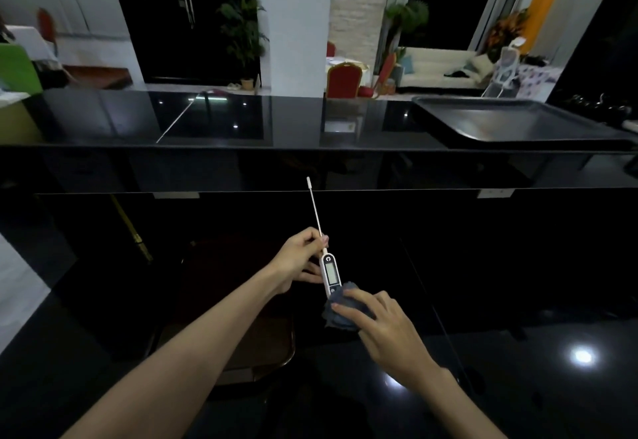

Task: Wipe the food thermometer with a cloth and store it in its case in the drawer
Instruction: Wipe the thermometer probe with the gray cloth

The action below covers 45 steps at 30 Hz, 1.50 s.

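A white food thermometer [329, 271] with a small grey display and a long thin metal probe points up and away from me, its white-capped tip near the counter's step. My left hand [299, 259] pinches the probe just above the thermometer's body. My right hand [374, 321] holds a bunched dark grey cloth [340, 311] against the lower end of the thermometer's body. No case or drawer can be made out in the dark.
A glossy black counter [483, 283] lies under my hands, with a raised black shelf [241, 124] behind it. A large dark baking tray [518, 122] rests on the shelf at the right. A brown chair seat [241, 300] shows below my left forearm.
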### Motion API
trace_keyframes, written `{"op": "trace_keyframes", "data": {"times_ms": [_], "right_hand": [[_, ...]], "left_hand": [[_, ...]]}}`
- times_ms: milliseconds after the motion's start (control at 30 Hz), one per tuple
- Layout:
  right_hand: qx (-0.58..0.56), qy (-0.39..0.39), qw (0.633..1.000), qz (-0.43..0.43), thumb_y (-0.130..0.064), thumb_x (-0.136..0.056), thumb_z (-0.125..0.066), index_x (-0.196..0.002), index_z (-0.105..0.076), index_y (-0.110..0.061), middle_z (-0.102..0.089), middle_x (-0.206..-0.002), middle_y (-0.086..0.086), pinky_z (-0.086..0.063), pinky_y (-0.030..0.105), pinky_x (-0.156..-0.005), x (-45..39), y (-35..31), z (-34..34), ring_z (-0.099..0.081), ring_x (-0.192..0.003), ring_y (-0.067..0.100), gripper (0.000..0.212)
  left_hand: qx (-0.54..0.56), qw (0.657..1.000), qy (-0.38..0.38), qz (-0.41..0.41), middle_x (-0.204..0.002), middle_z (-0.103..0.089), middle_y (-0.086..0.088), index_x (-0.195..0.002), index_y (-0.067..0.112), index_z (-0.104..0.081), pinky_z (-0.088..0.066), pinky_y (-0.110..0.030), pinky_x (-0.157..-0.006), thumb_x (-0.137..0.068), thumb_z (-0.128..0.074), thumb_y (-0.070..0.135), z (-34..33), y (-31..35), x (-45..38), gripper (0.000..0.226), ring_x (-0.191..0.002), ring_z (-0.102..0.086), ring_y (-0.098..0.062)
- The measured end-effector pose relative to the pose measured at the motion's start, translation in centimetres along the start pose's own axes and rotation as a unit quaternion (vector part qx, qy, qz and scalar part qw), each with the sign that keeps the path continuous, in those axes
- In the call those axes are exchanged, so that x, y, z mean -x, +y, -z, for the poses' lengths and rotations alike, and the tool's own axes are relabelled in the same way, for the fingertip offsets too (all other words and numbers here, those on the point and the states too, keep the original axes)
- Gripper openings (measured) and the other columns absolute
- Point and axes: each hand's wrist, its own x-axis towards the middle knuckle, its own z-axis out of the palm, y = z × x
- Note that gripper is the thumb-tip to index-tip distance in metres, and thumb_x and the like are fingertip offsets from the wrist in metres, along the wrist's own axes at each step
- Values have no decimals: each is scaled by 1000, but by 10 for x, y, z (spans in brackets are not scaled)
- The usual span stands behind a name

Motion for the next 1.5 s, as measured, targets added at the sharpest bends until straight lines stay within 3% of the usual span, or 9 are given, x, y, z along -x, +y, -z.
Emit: {"op": "trace_keyframes", "data": {"times_ms": [200,300,400,567,667,800,967,1200,1500], "right_hand": [[-33,77,995,-61,-10,-82,-40,-140,-46,-27,-45,-143,3,-49,35,-86,-41,-3,24,-51,-96,20,61],[-19,65,995,-70,-12,-84,-39,-141,-43,-27,-42,-144,7,-51,35,-84,-54,-8,19,-49,-96,20,60],[-22,67,996,-60,-10,-82,-42,-141,-45,-26,-41,-141,6,-52,32,-83,-37,-10,13,-49,-95,18,61],[-2,74,997,12,-10,-81,-45,-136,-51,-27,-47,-133,5,-51,35,-78,-21,-5,29,-49,-92,18,58],[-13,126,991,-36,-9,-84,-43,-137,-51,-22,-46,-134,7,-50,35,-85,-49,-8,39,-50,-96,20,55],[-1,115,992,-58,-12,-88,-42,-142,-43,-24,-39,-139,8,-54,34,-80,-61,-18,29,-49,-101,22,55],[19,96,995,1,-8,-82,-45,-138,-49,-25,-44,-132,6,-53,33,-76,-24,-23,21,-51,-92,18,59],[79,126,988,48,-8,-78,-57,-131,-57,-24,-47,-124,5,-48,32,-68,-39,-28,28,-52,-86,21,55],[81,136,985,63,-10,-89,-48,-130,-59,-26,-47,-124,4,-50,34,-70,-20,-21,28,-57,-87,22,45]], "left_hand": [[-24,999,-36,-30,-74,-59,0,-88,15,-53,-54,-27,-52,-99,-52,33,-12,10,0,21,-56,-61,-9],[-22,998,-35,-46,-74,-57,-2,-90,15,-54,-53,-26,-52,-99,-51,33,-15,20,-2,21,-60,-58,-12],[-13,999,-21,-44,-70,-55,1,-89,15,-54,-46,-19,-44,-98,-53,34,-6,29,-3,21,-52,-53,-10],[-11,999,-26,-44,-72,-58,1,-82,17,-53,-53,-25,-49,-98,-53,32,0,32,-1,22,-51,-56,-12],[-18,998,-33,-57,-74,-58,0,-82,17,-53,-50,-23,-48,-99,-53,33,-8,34,0,23,-55,-56,-12],[-8,998,-24,-62,-67,-54,3,-82,16,-52,-48,-22,-46,-99,-52,32,-12,41,0,23,-54,-54,-8],[4,999,-5,-46,-70,-57,0,-88,14,-54,-51,-22,-45,-99,-52,32,5,40,2,21,-47,-54,-10],[16,998,5,-55,-68,-54,1,-90,12,-53,-48,-20,-44,-99,-52,31,2,41,6,21,-46,-53,-9],[37,999,15,-29,-68,-55,4,-78,18,-53,-51,-22,-46,-99,-51,32,5,38,12,26,-45,-53,-8]]}}
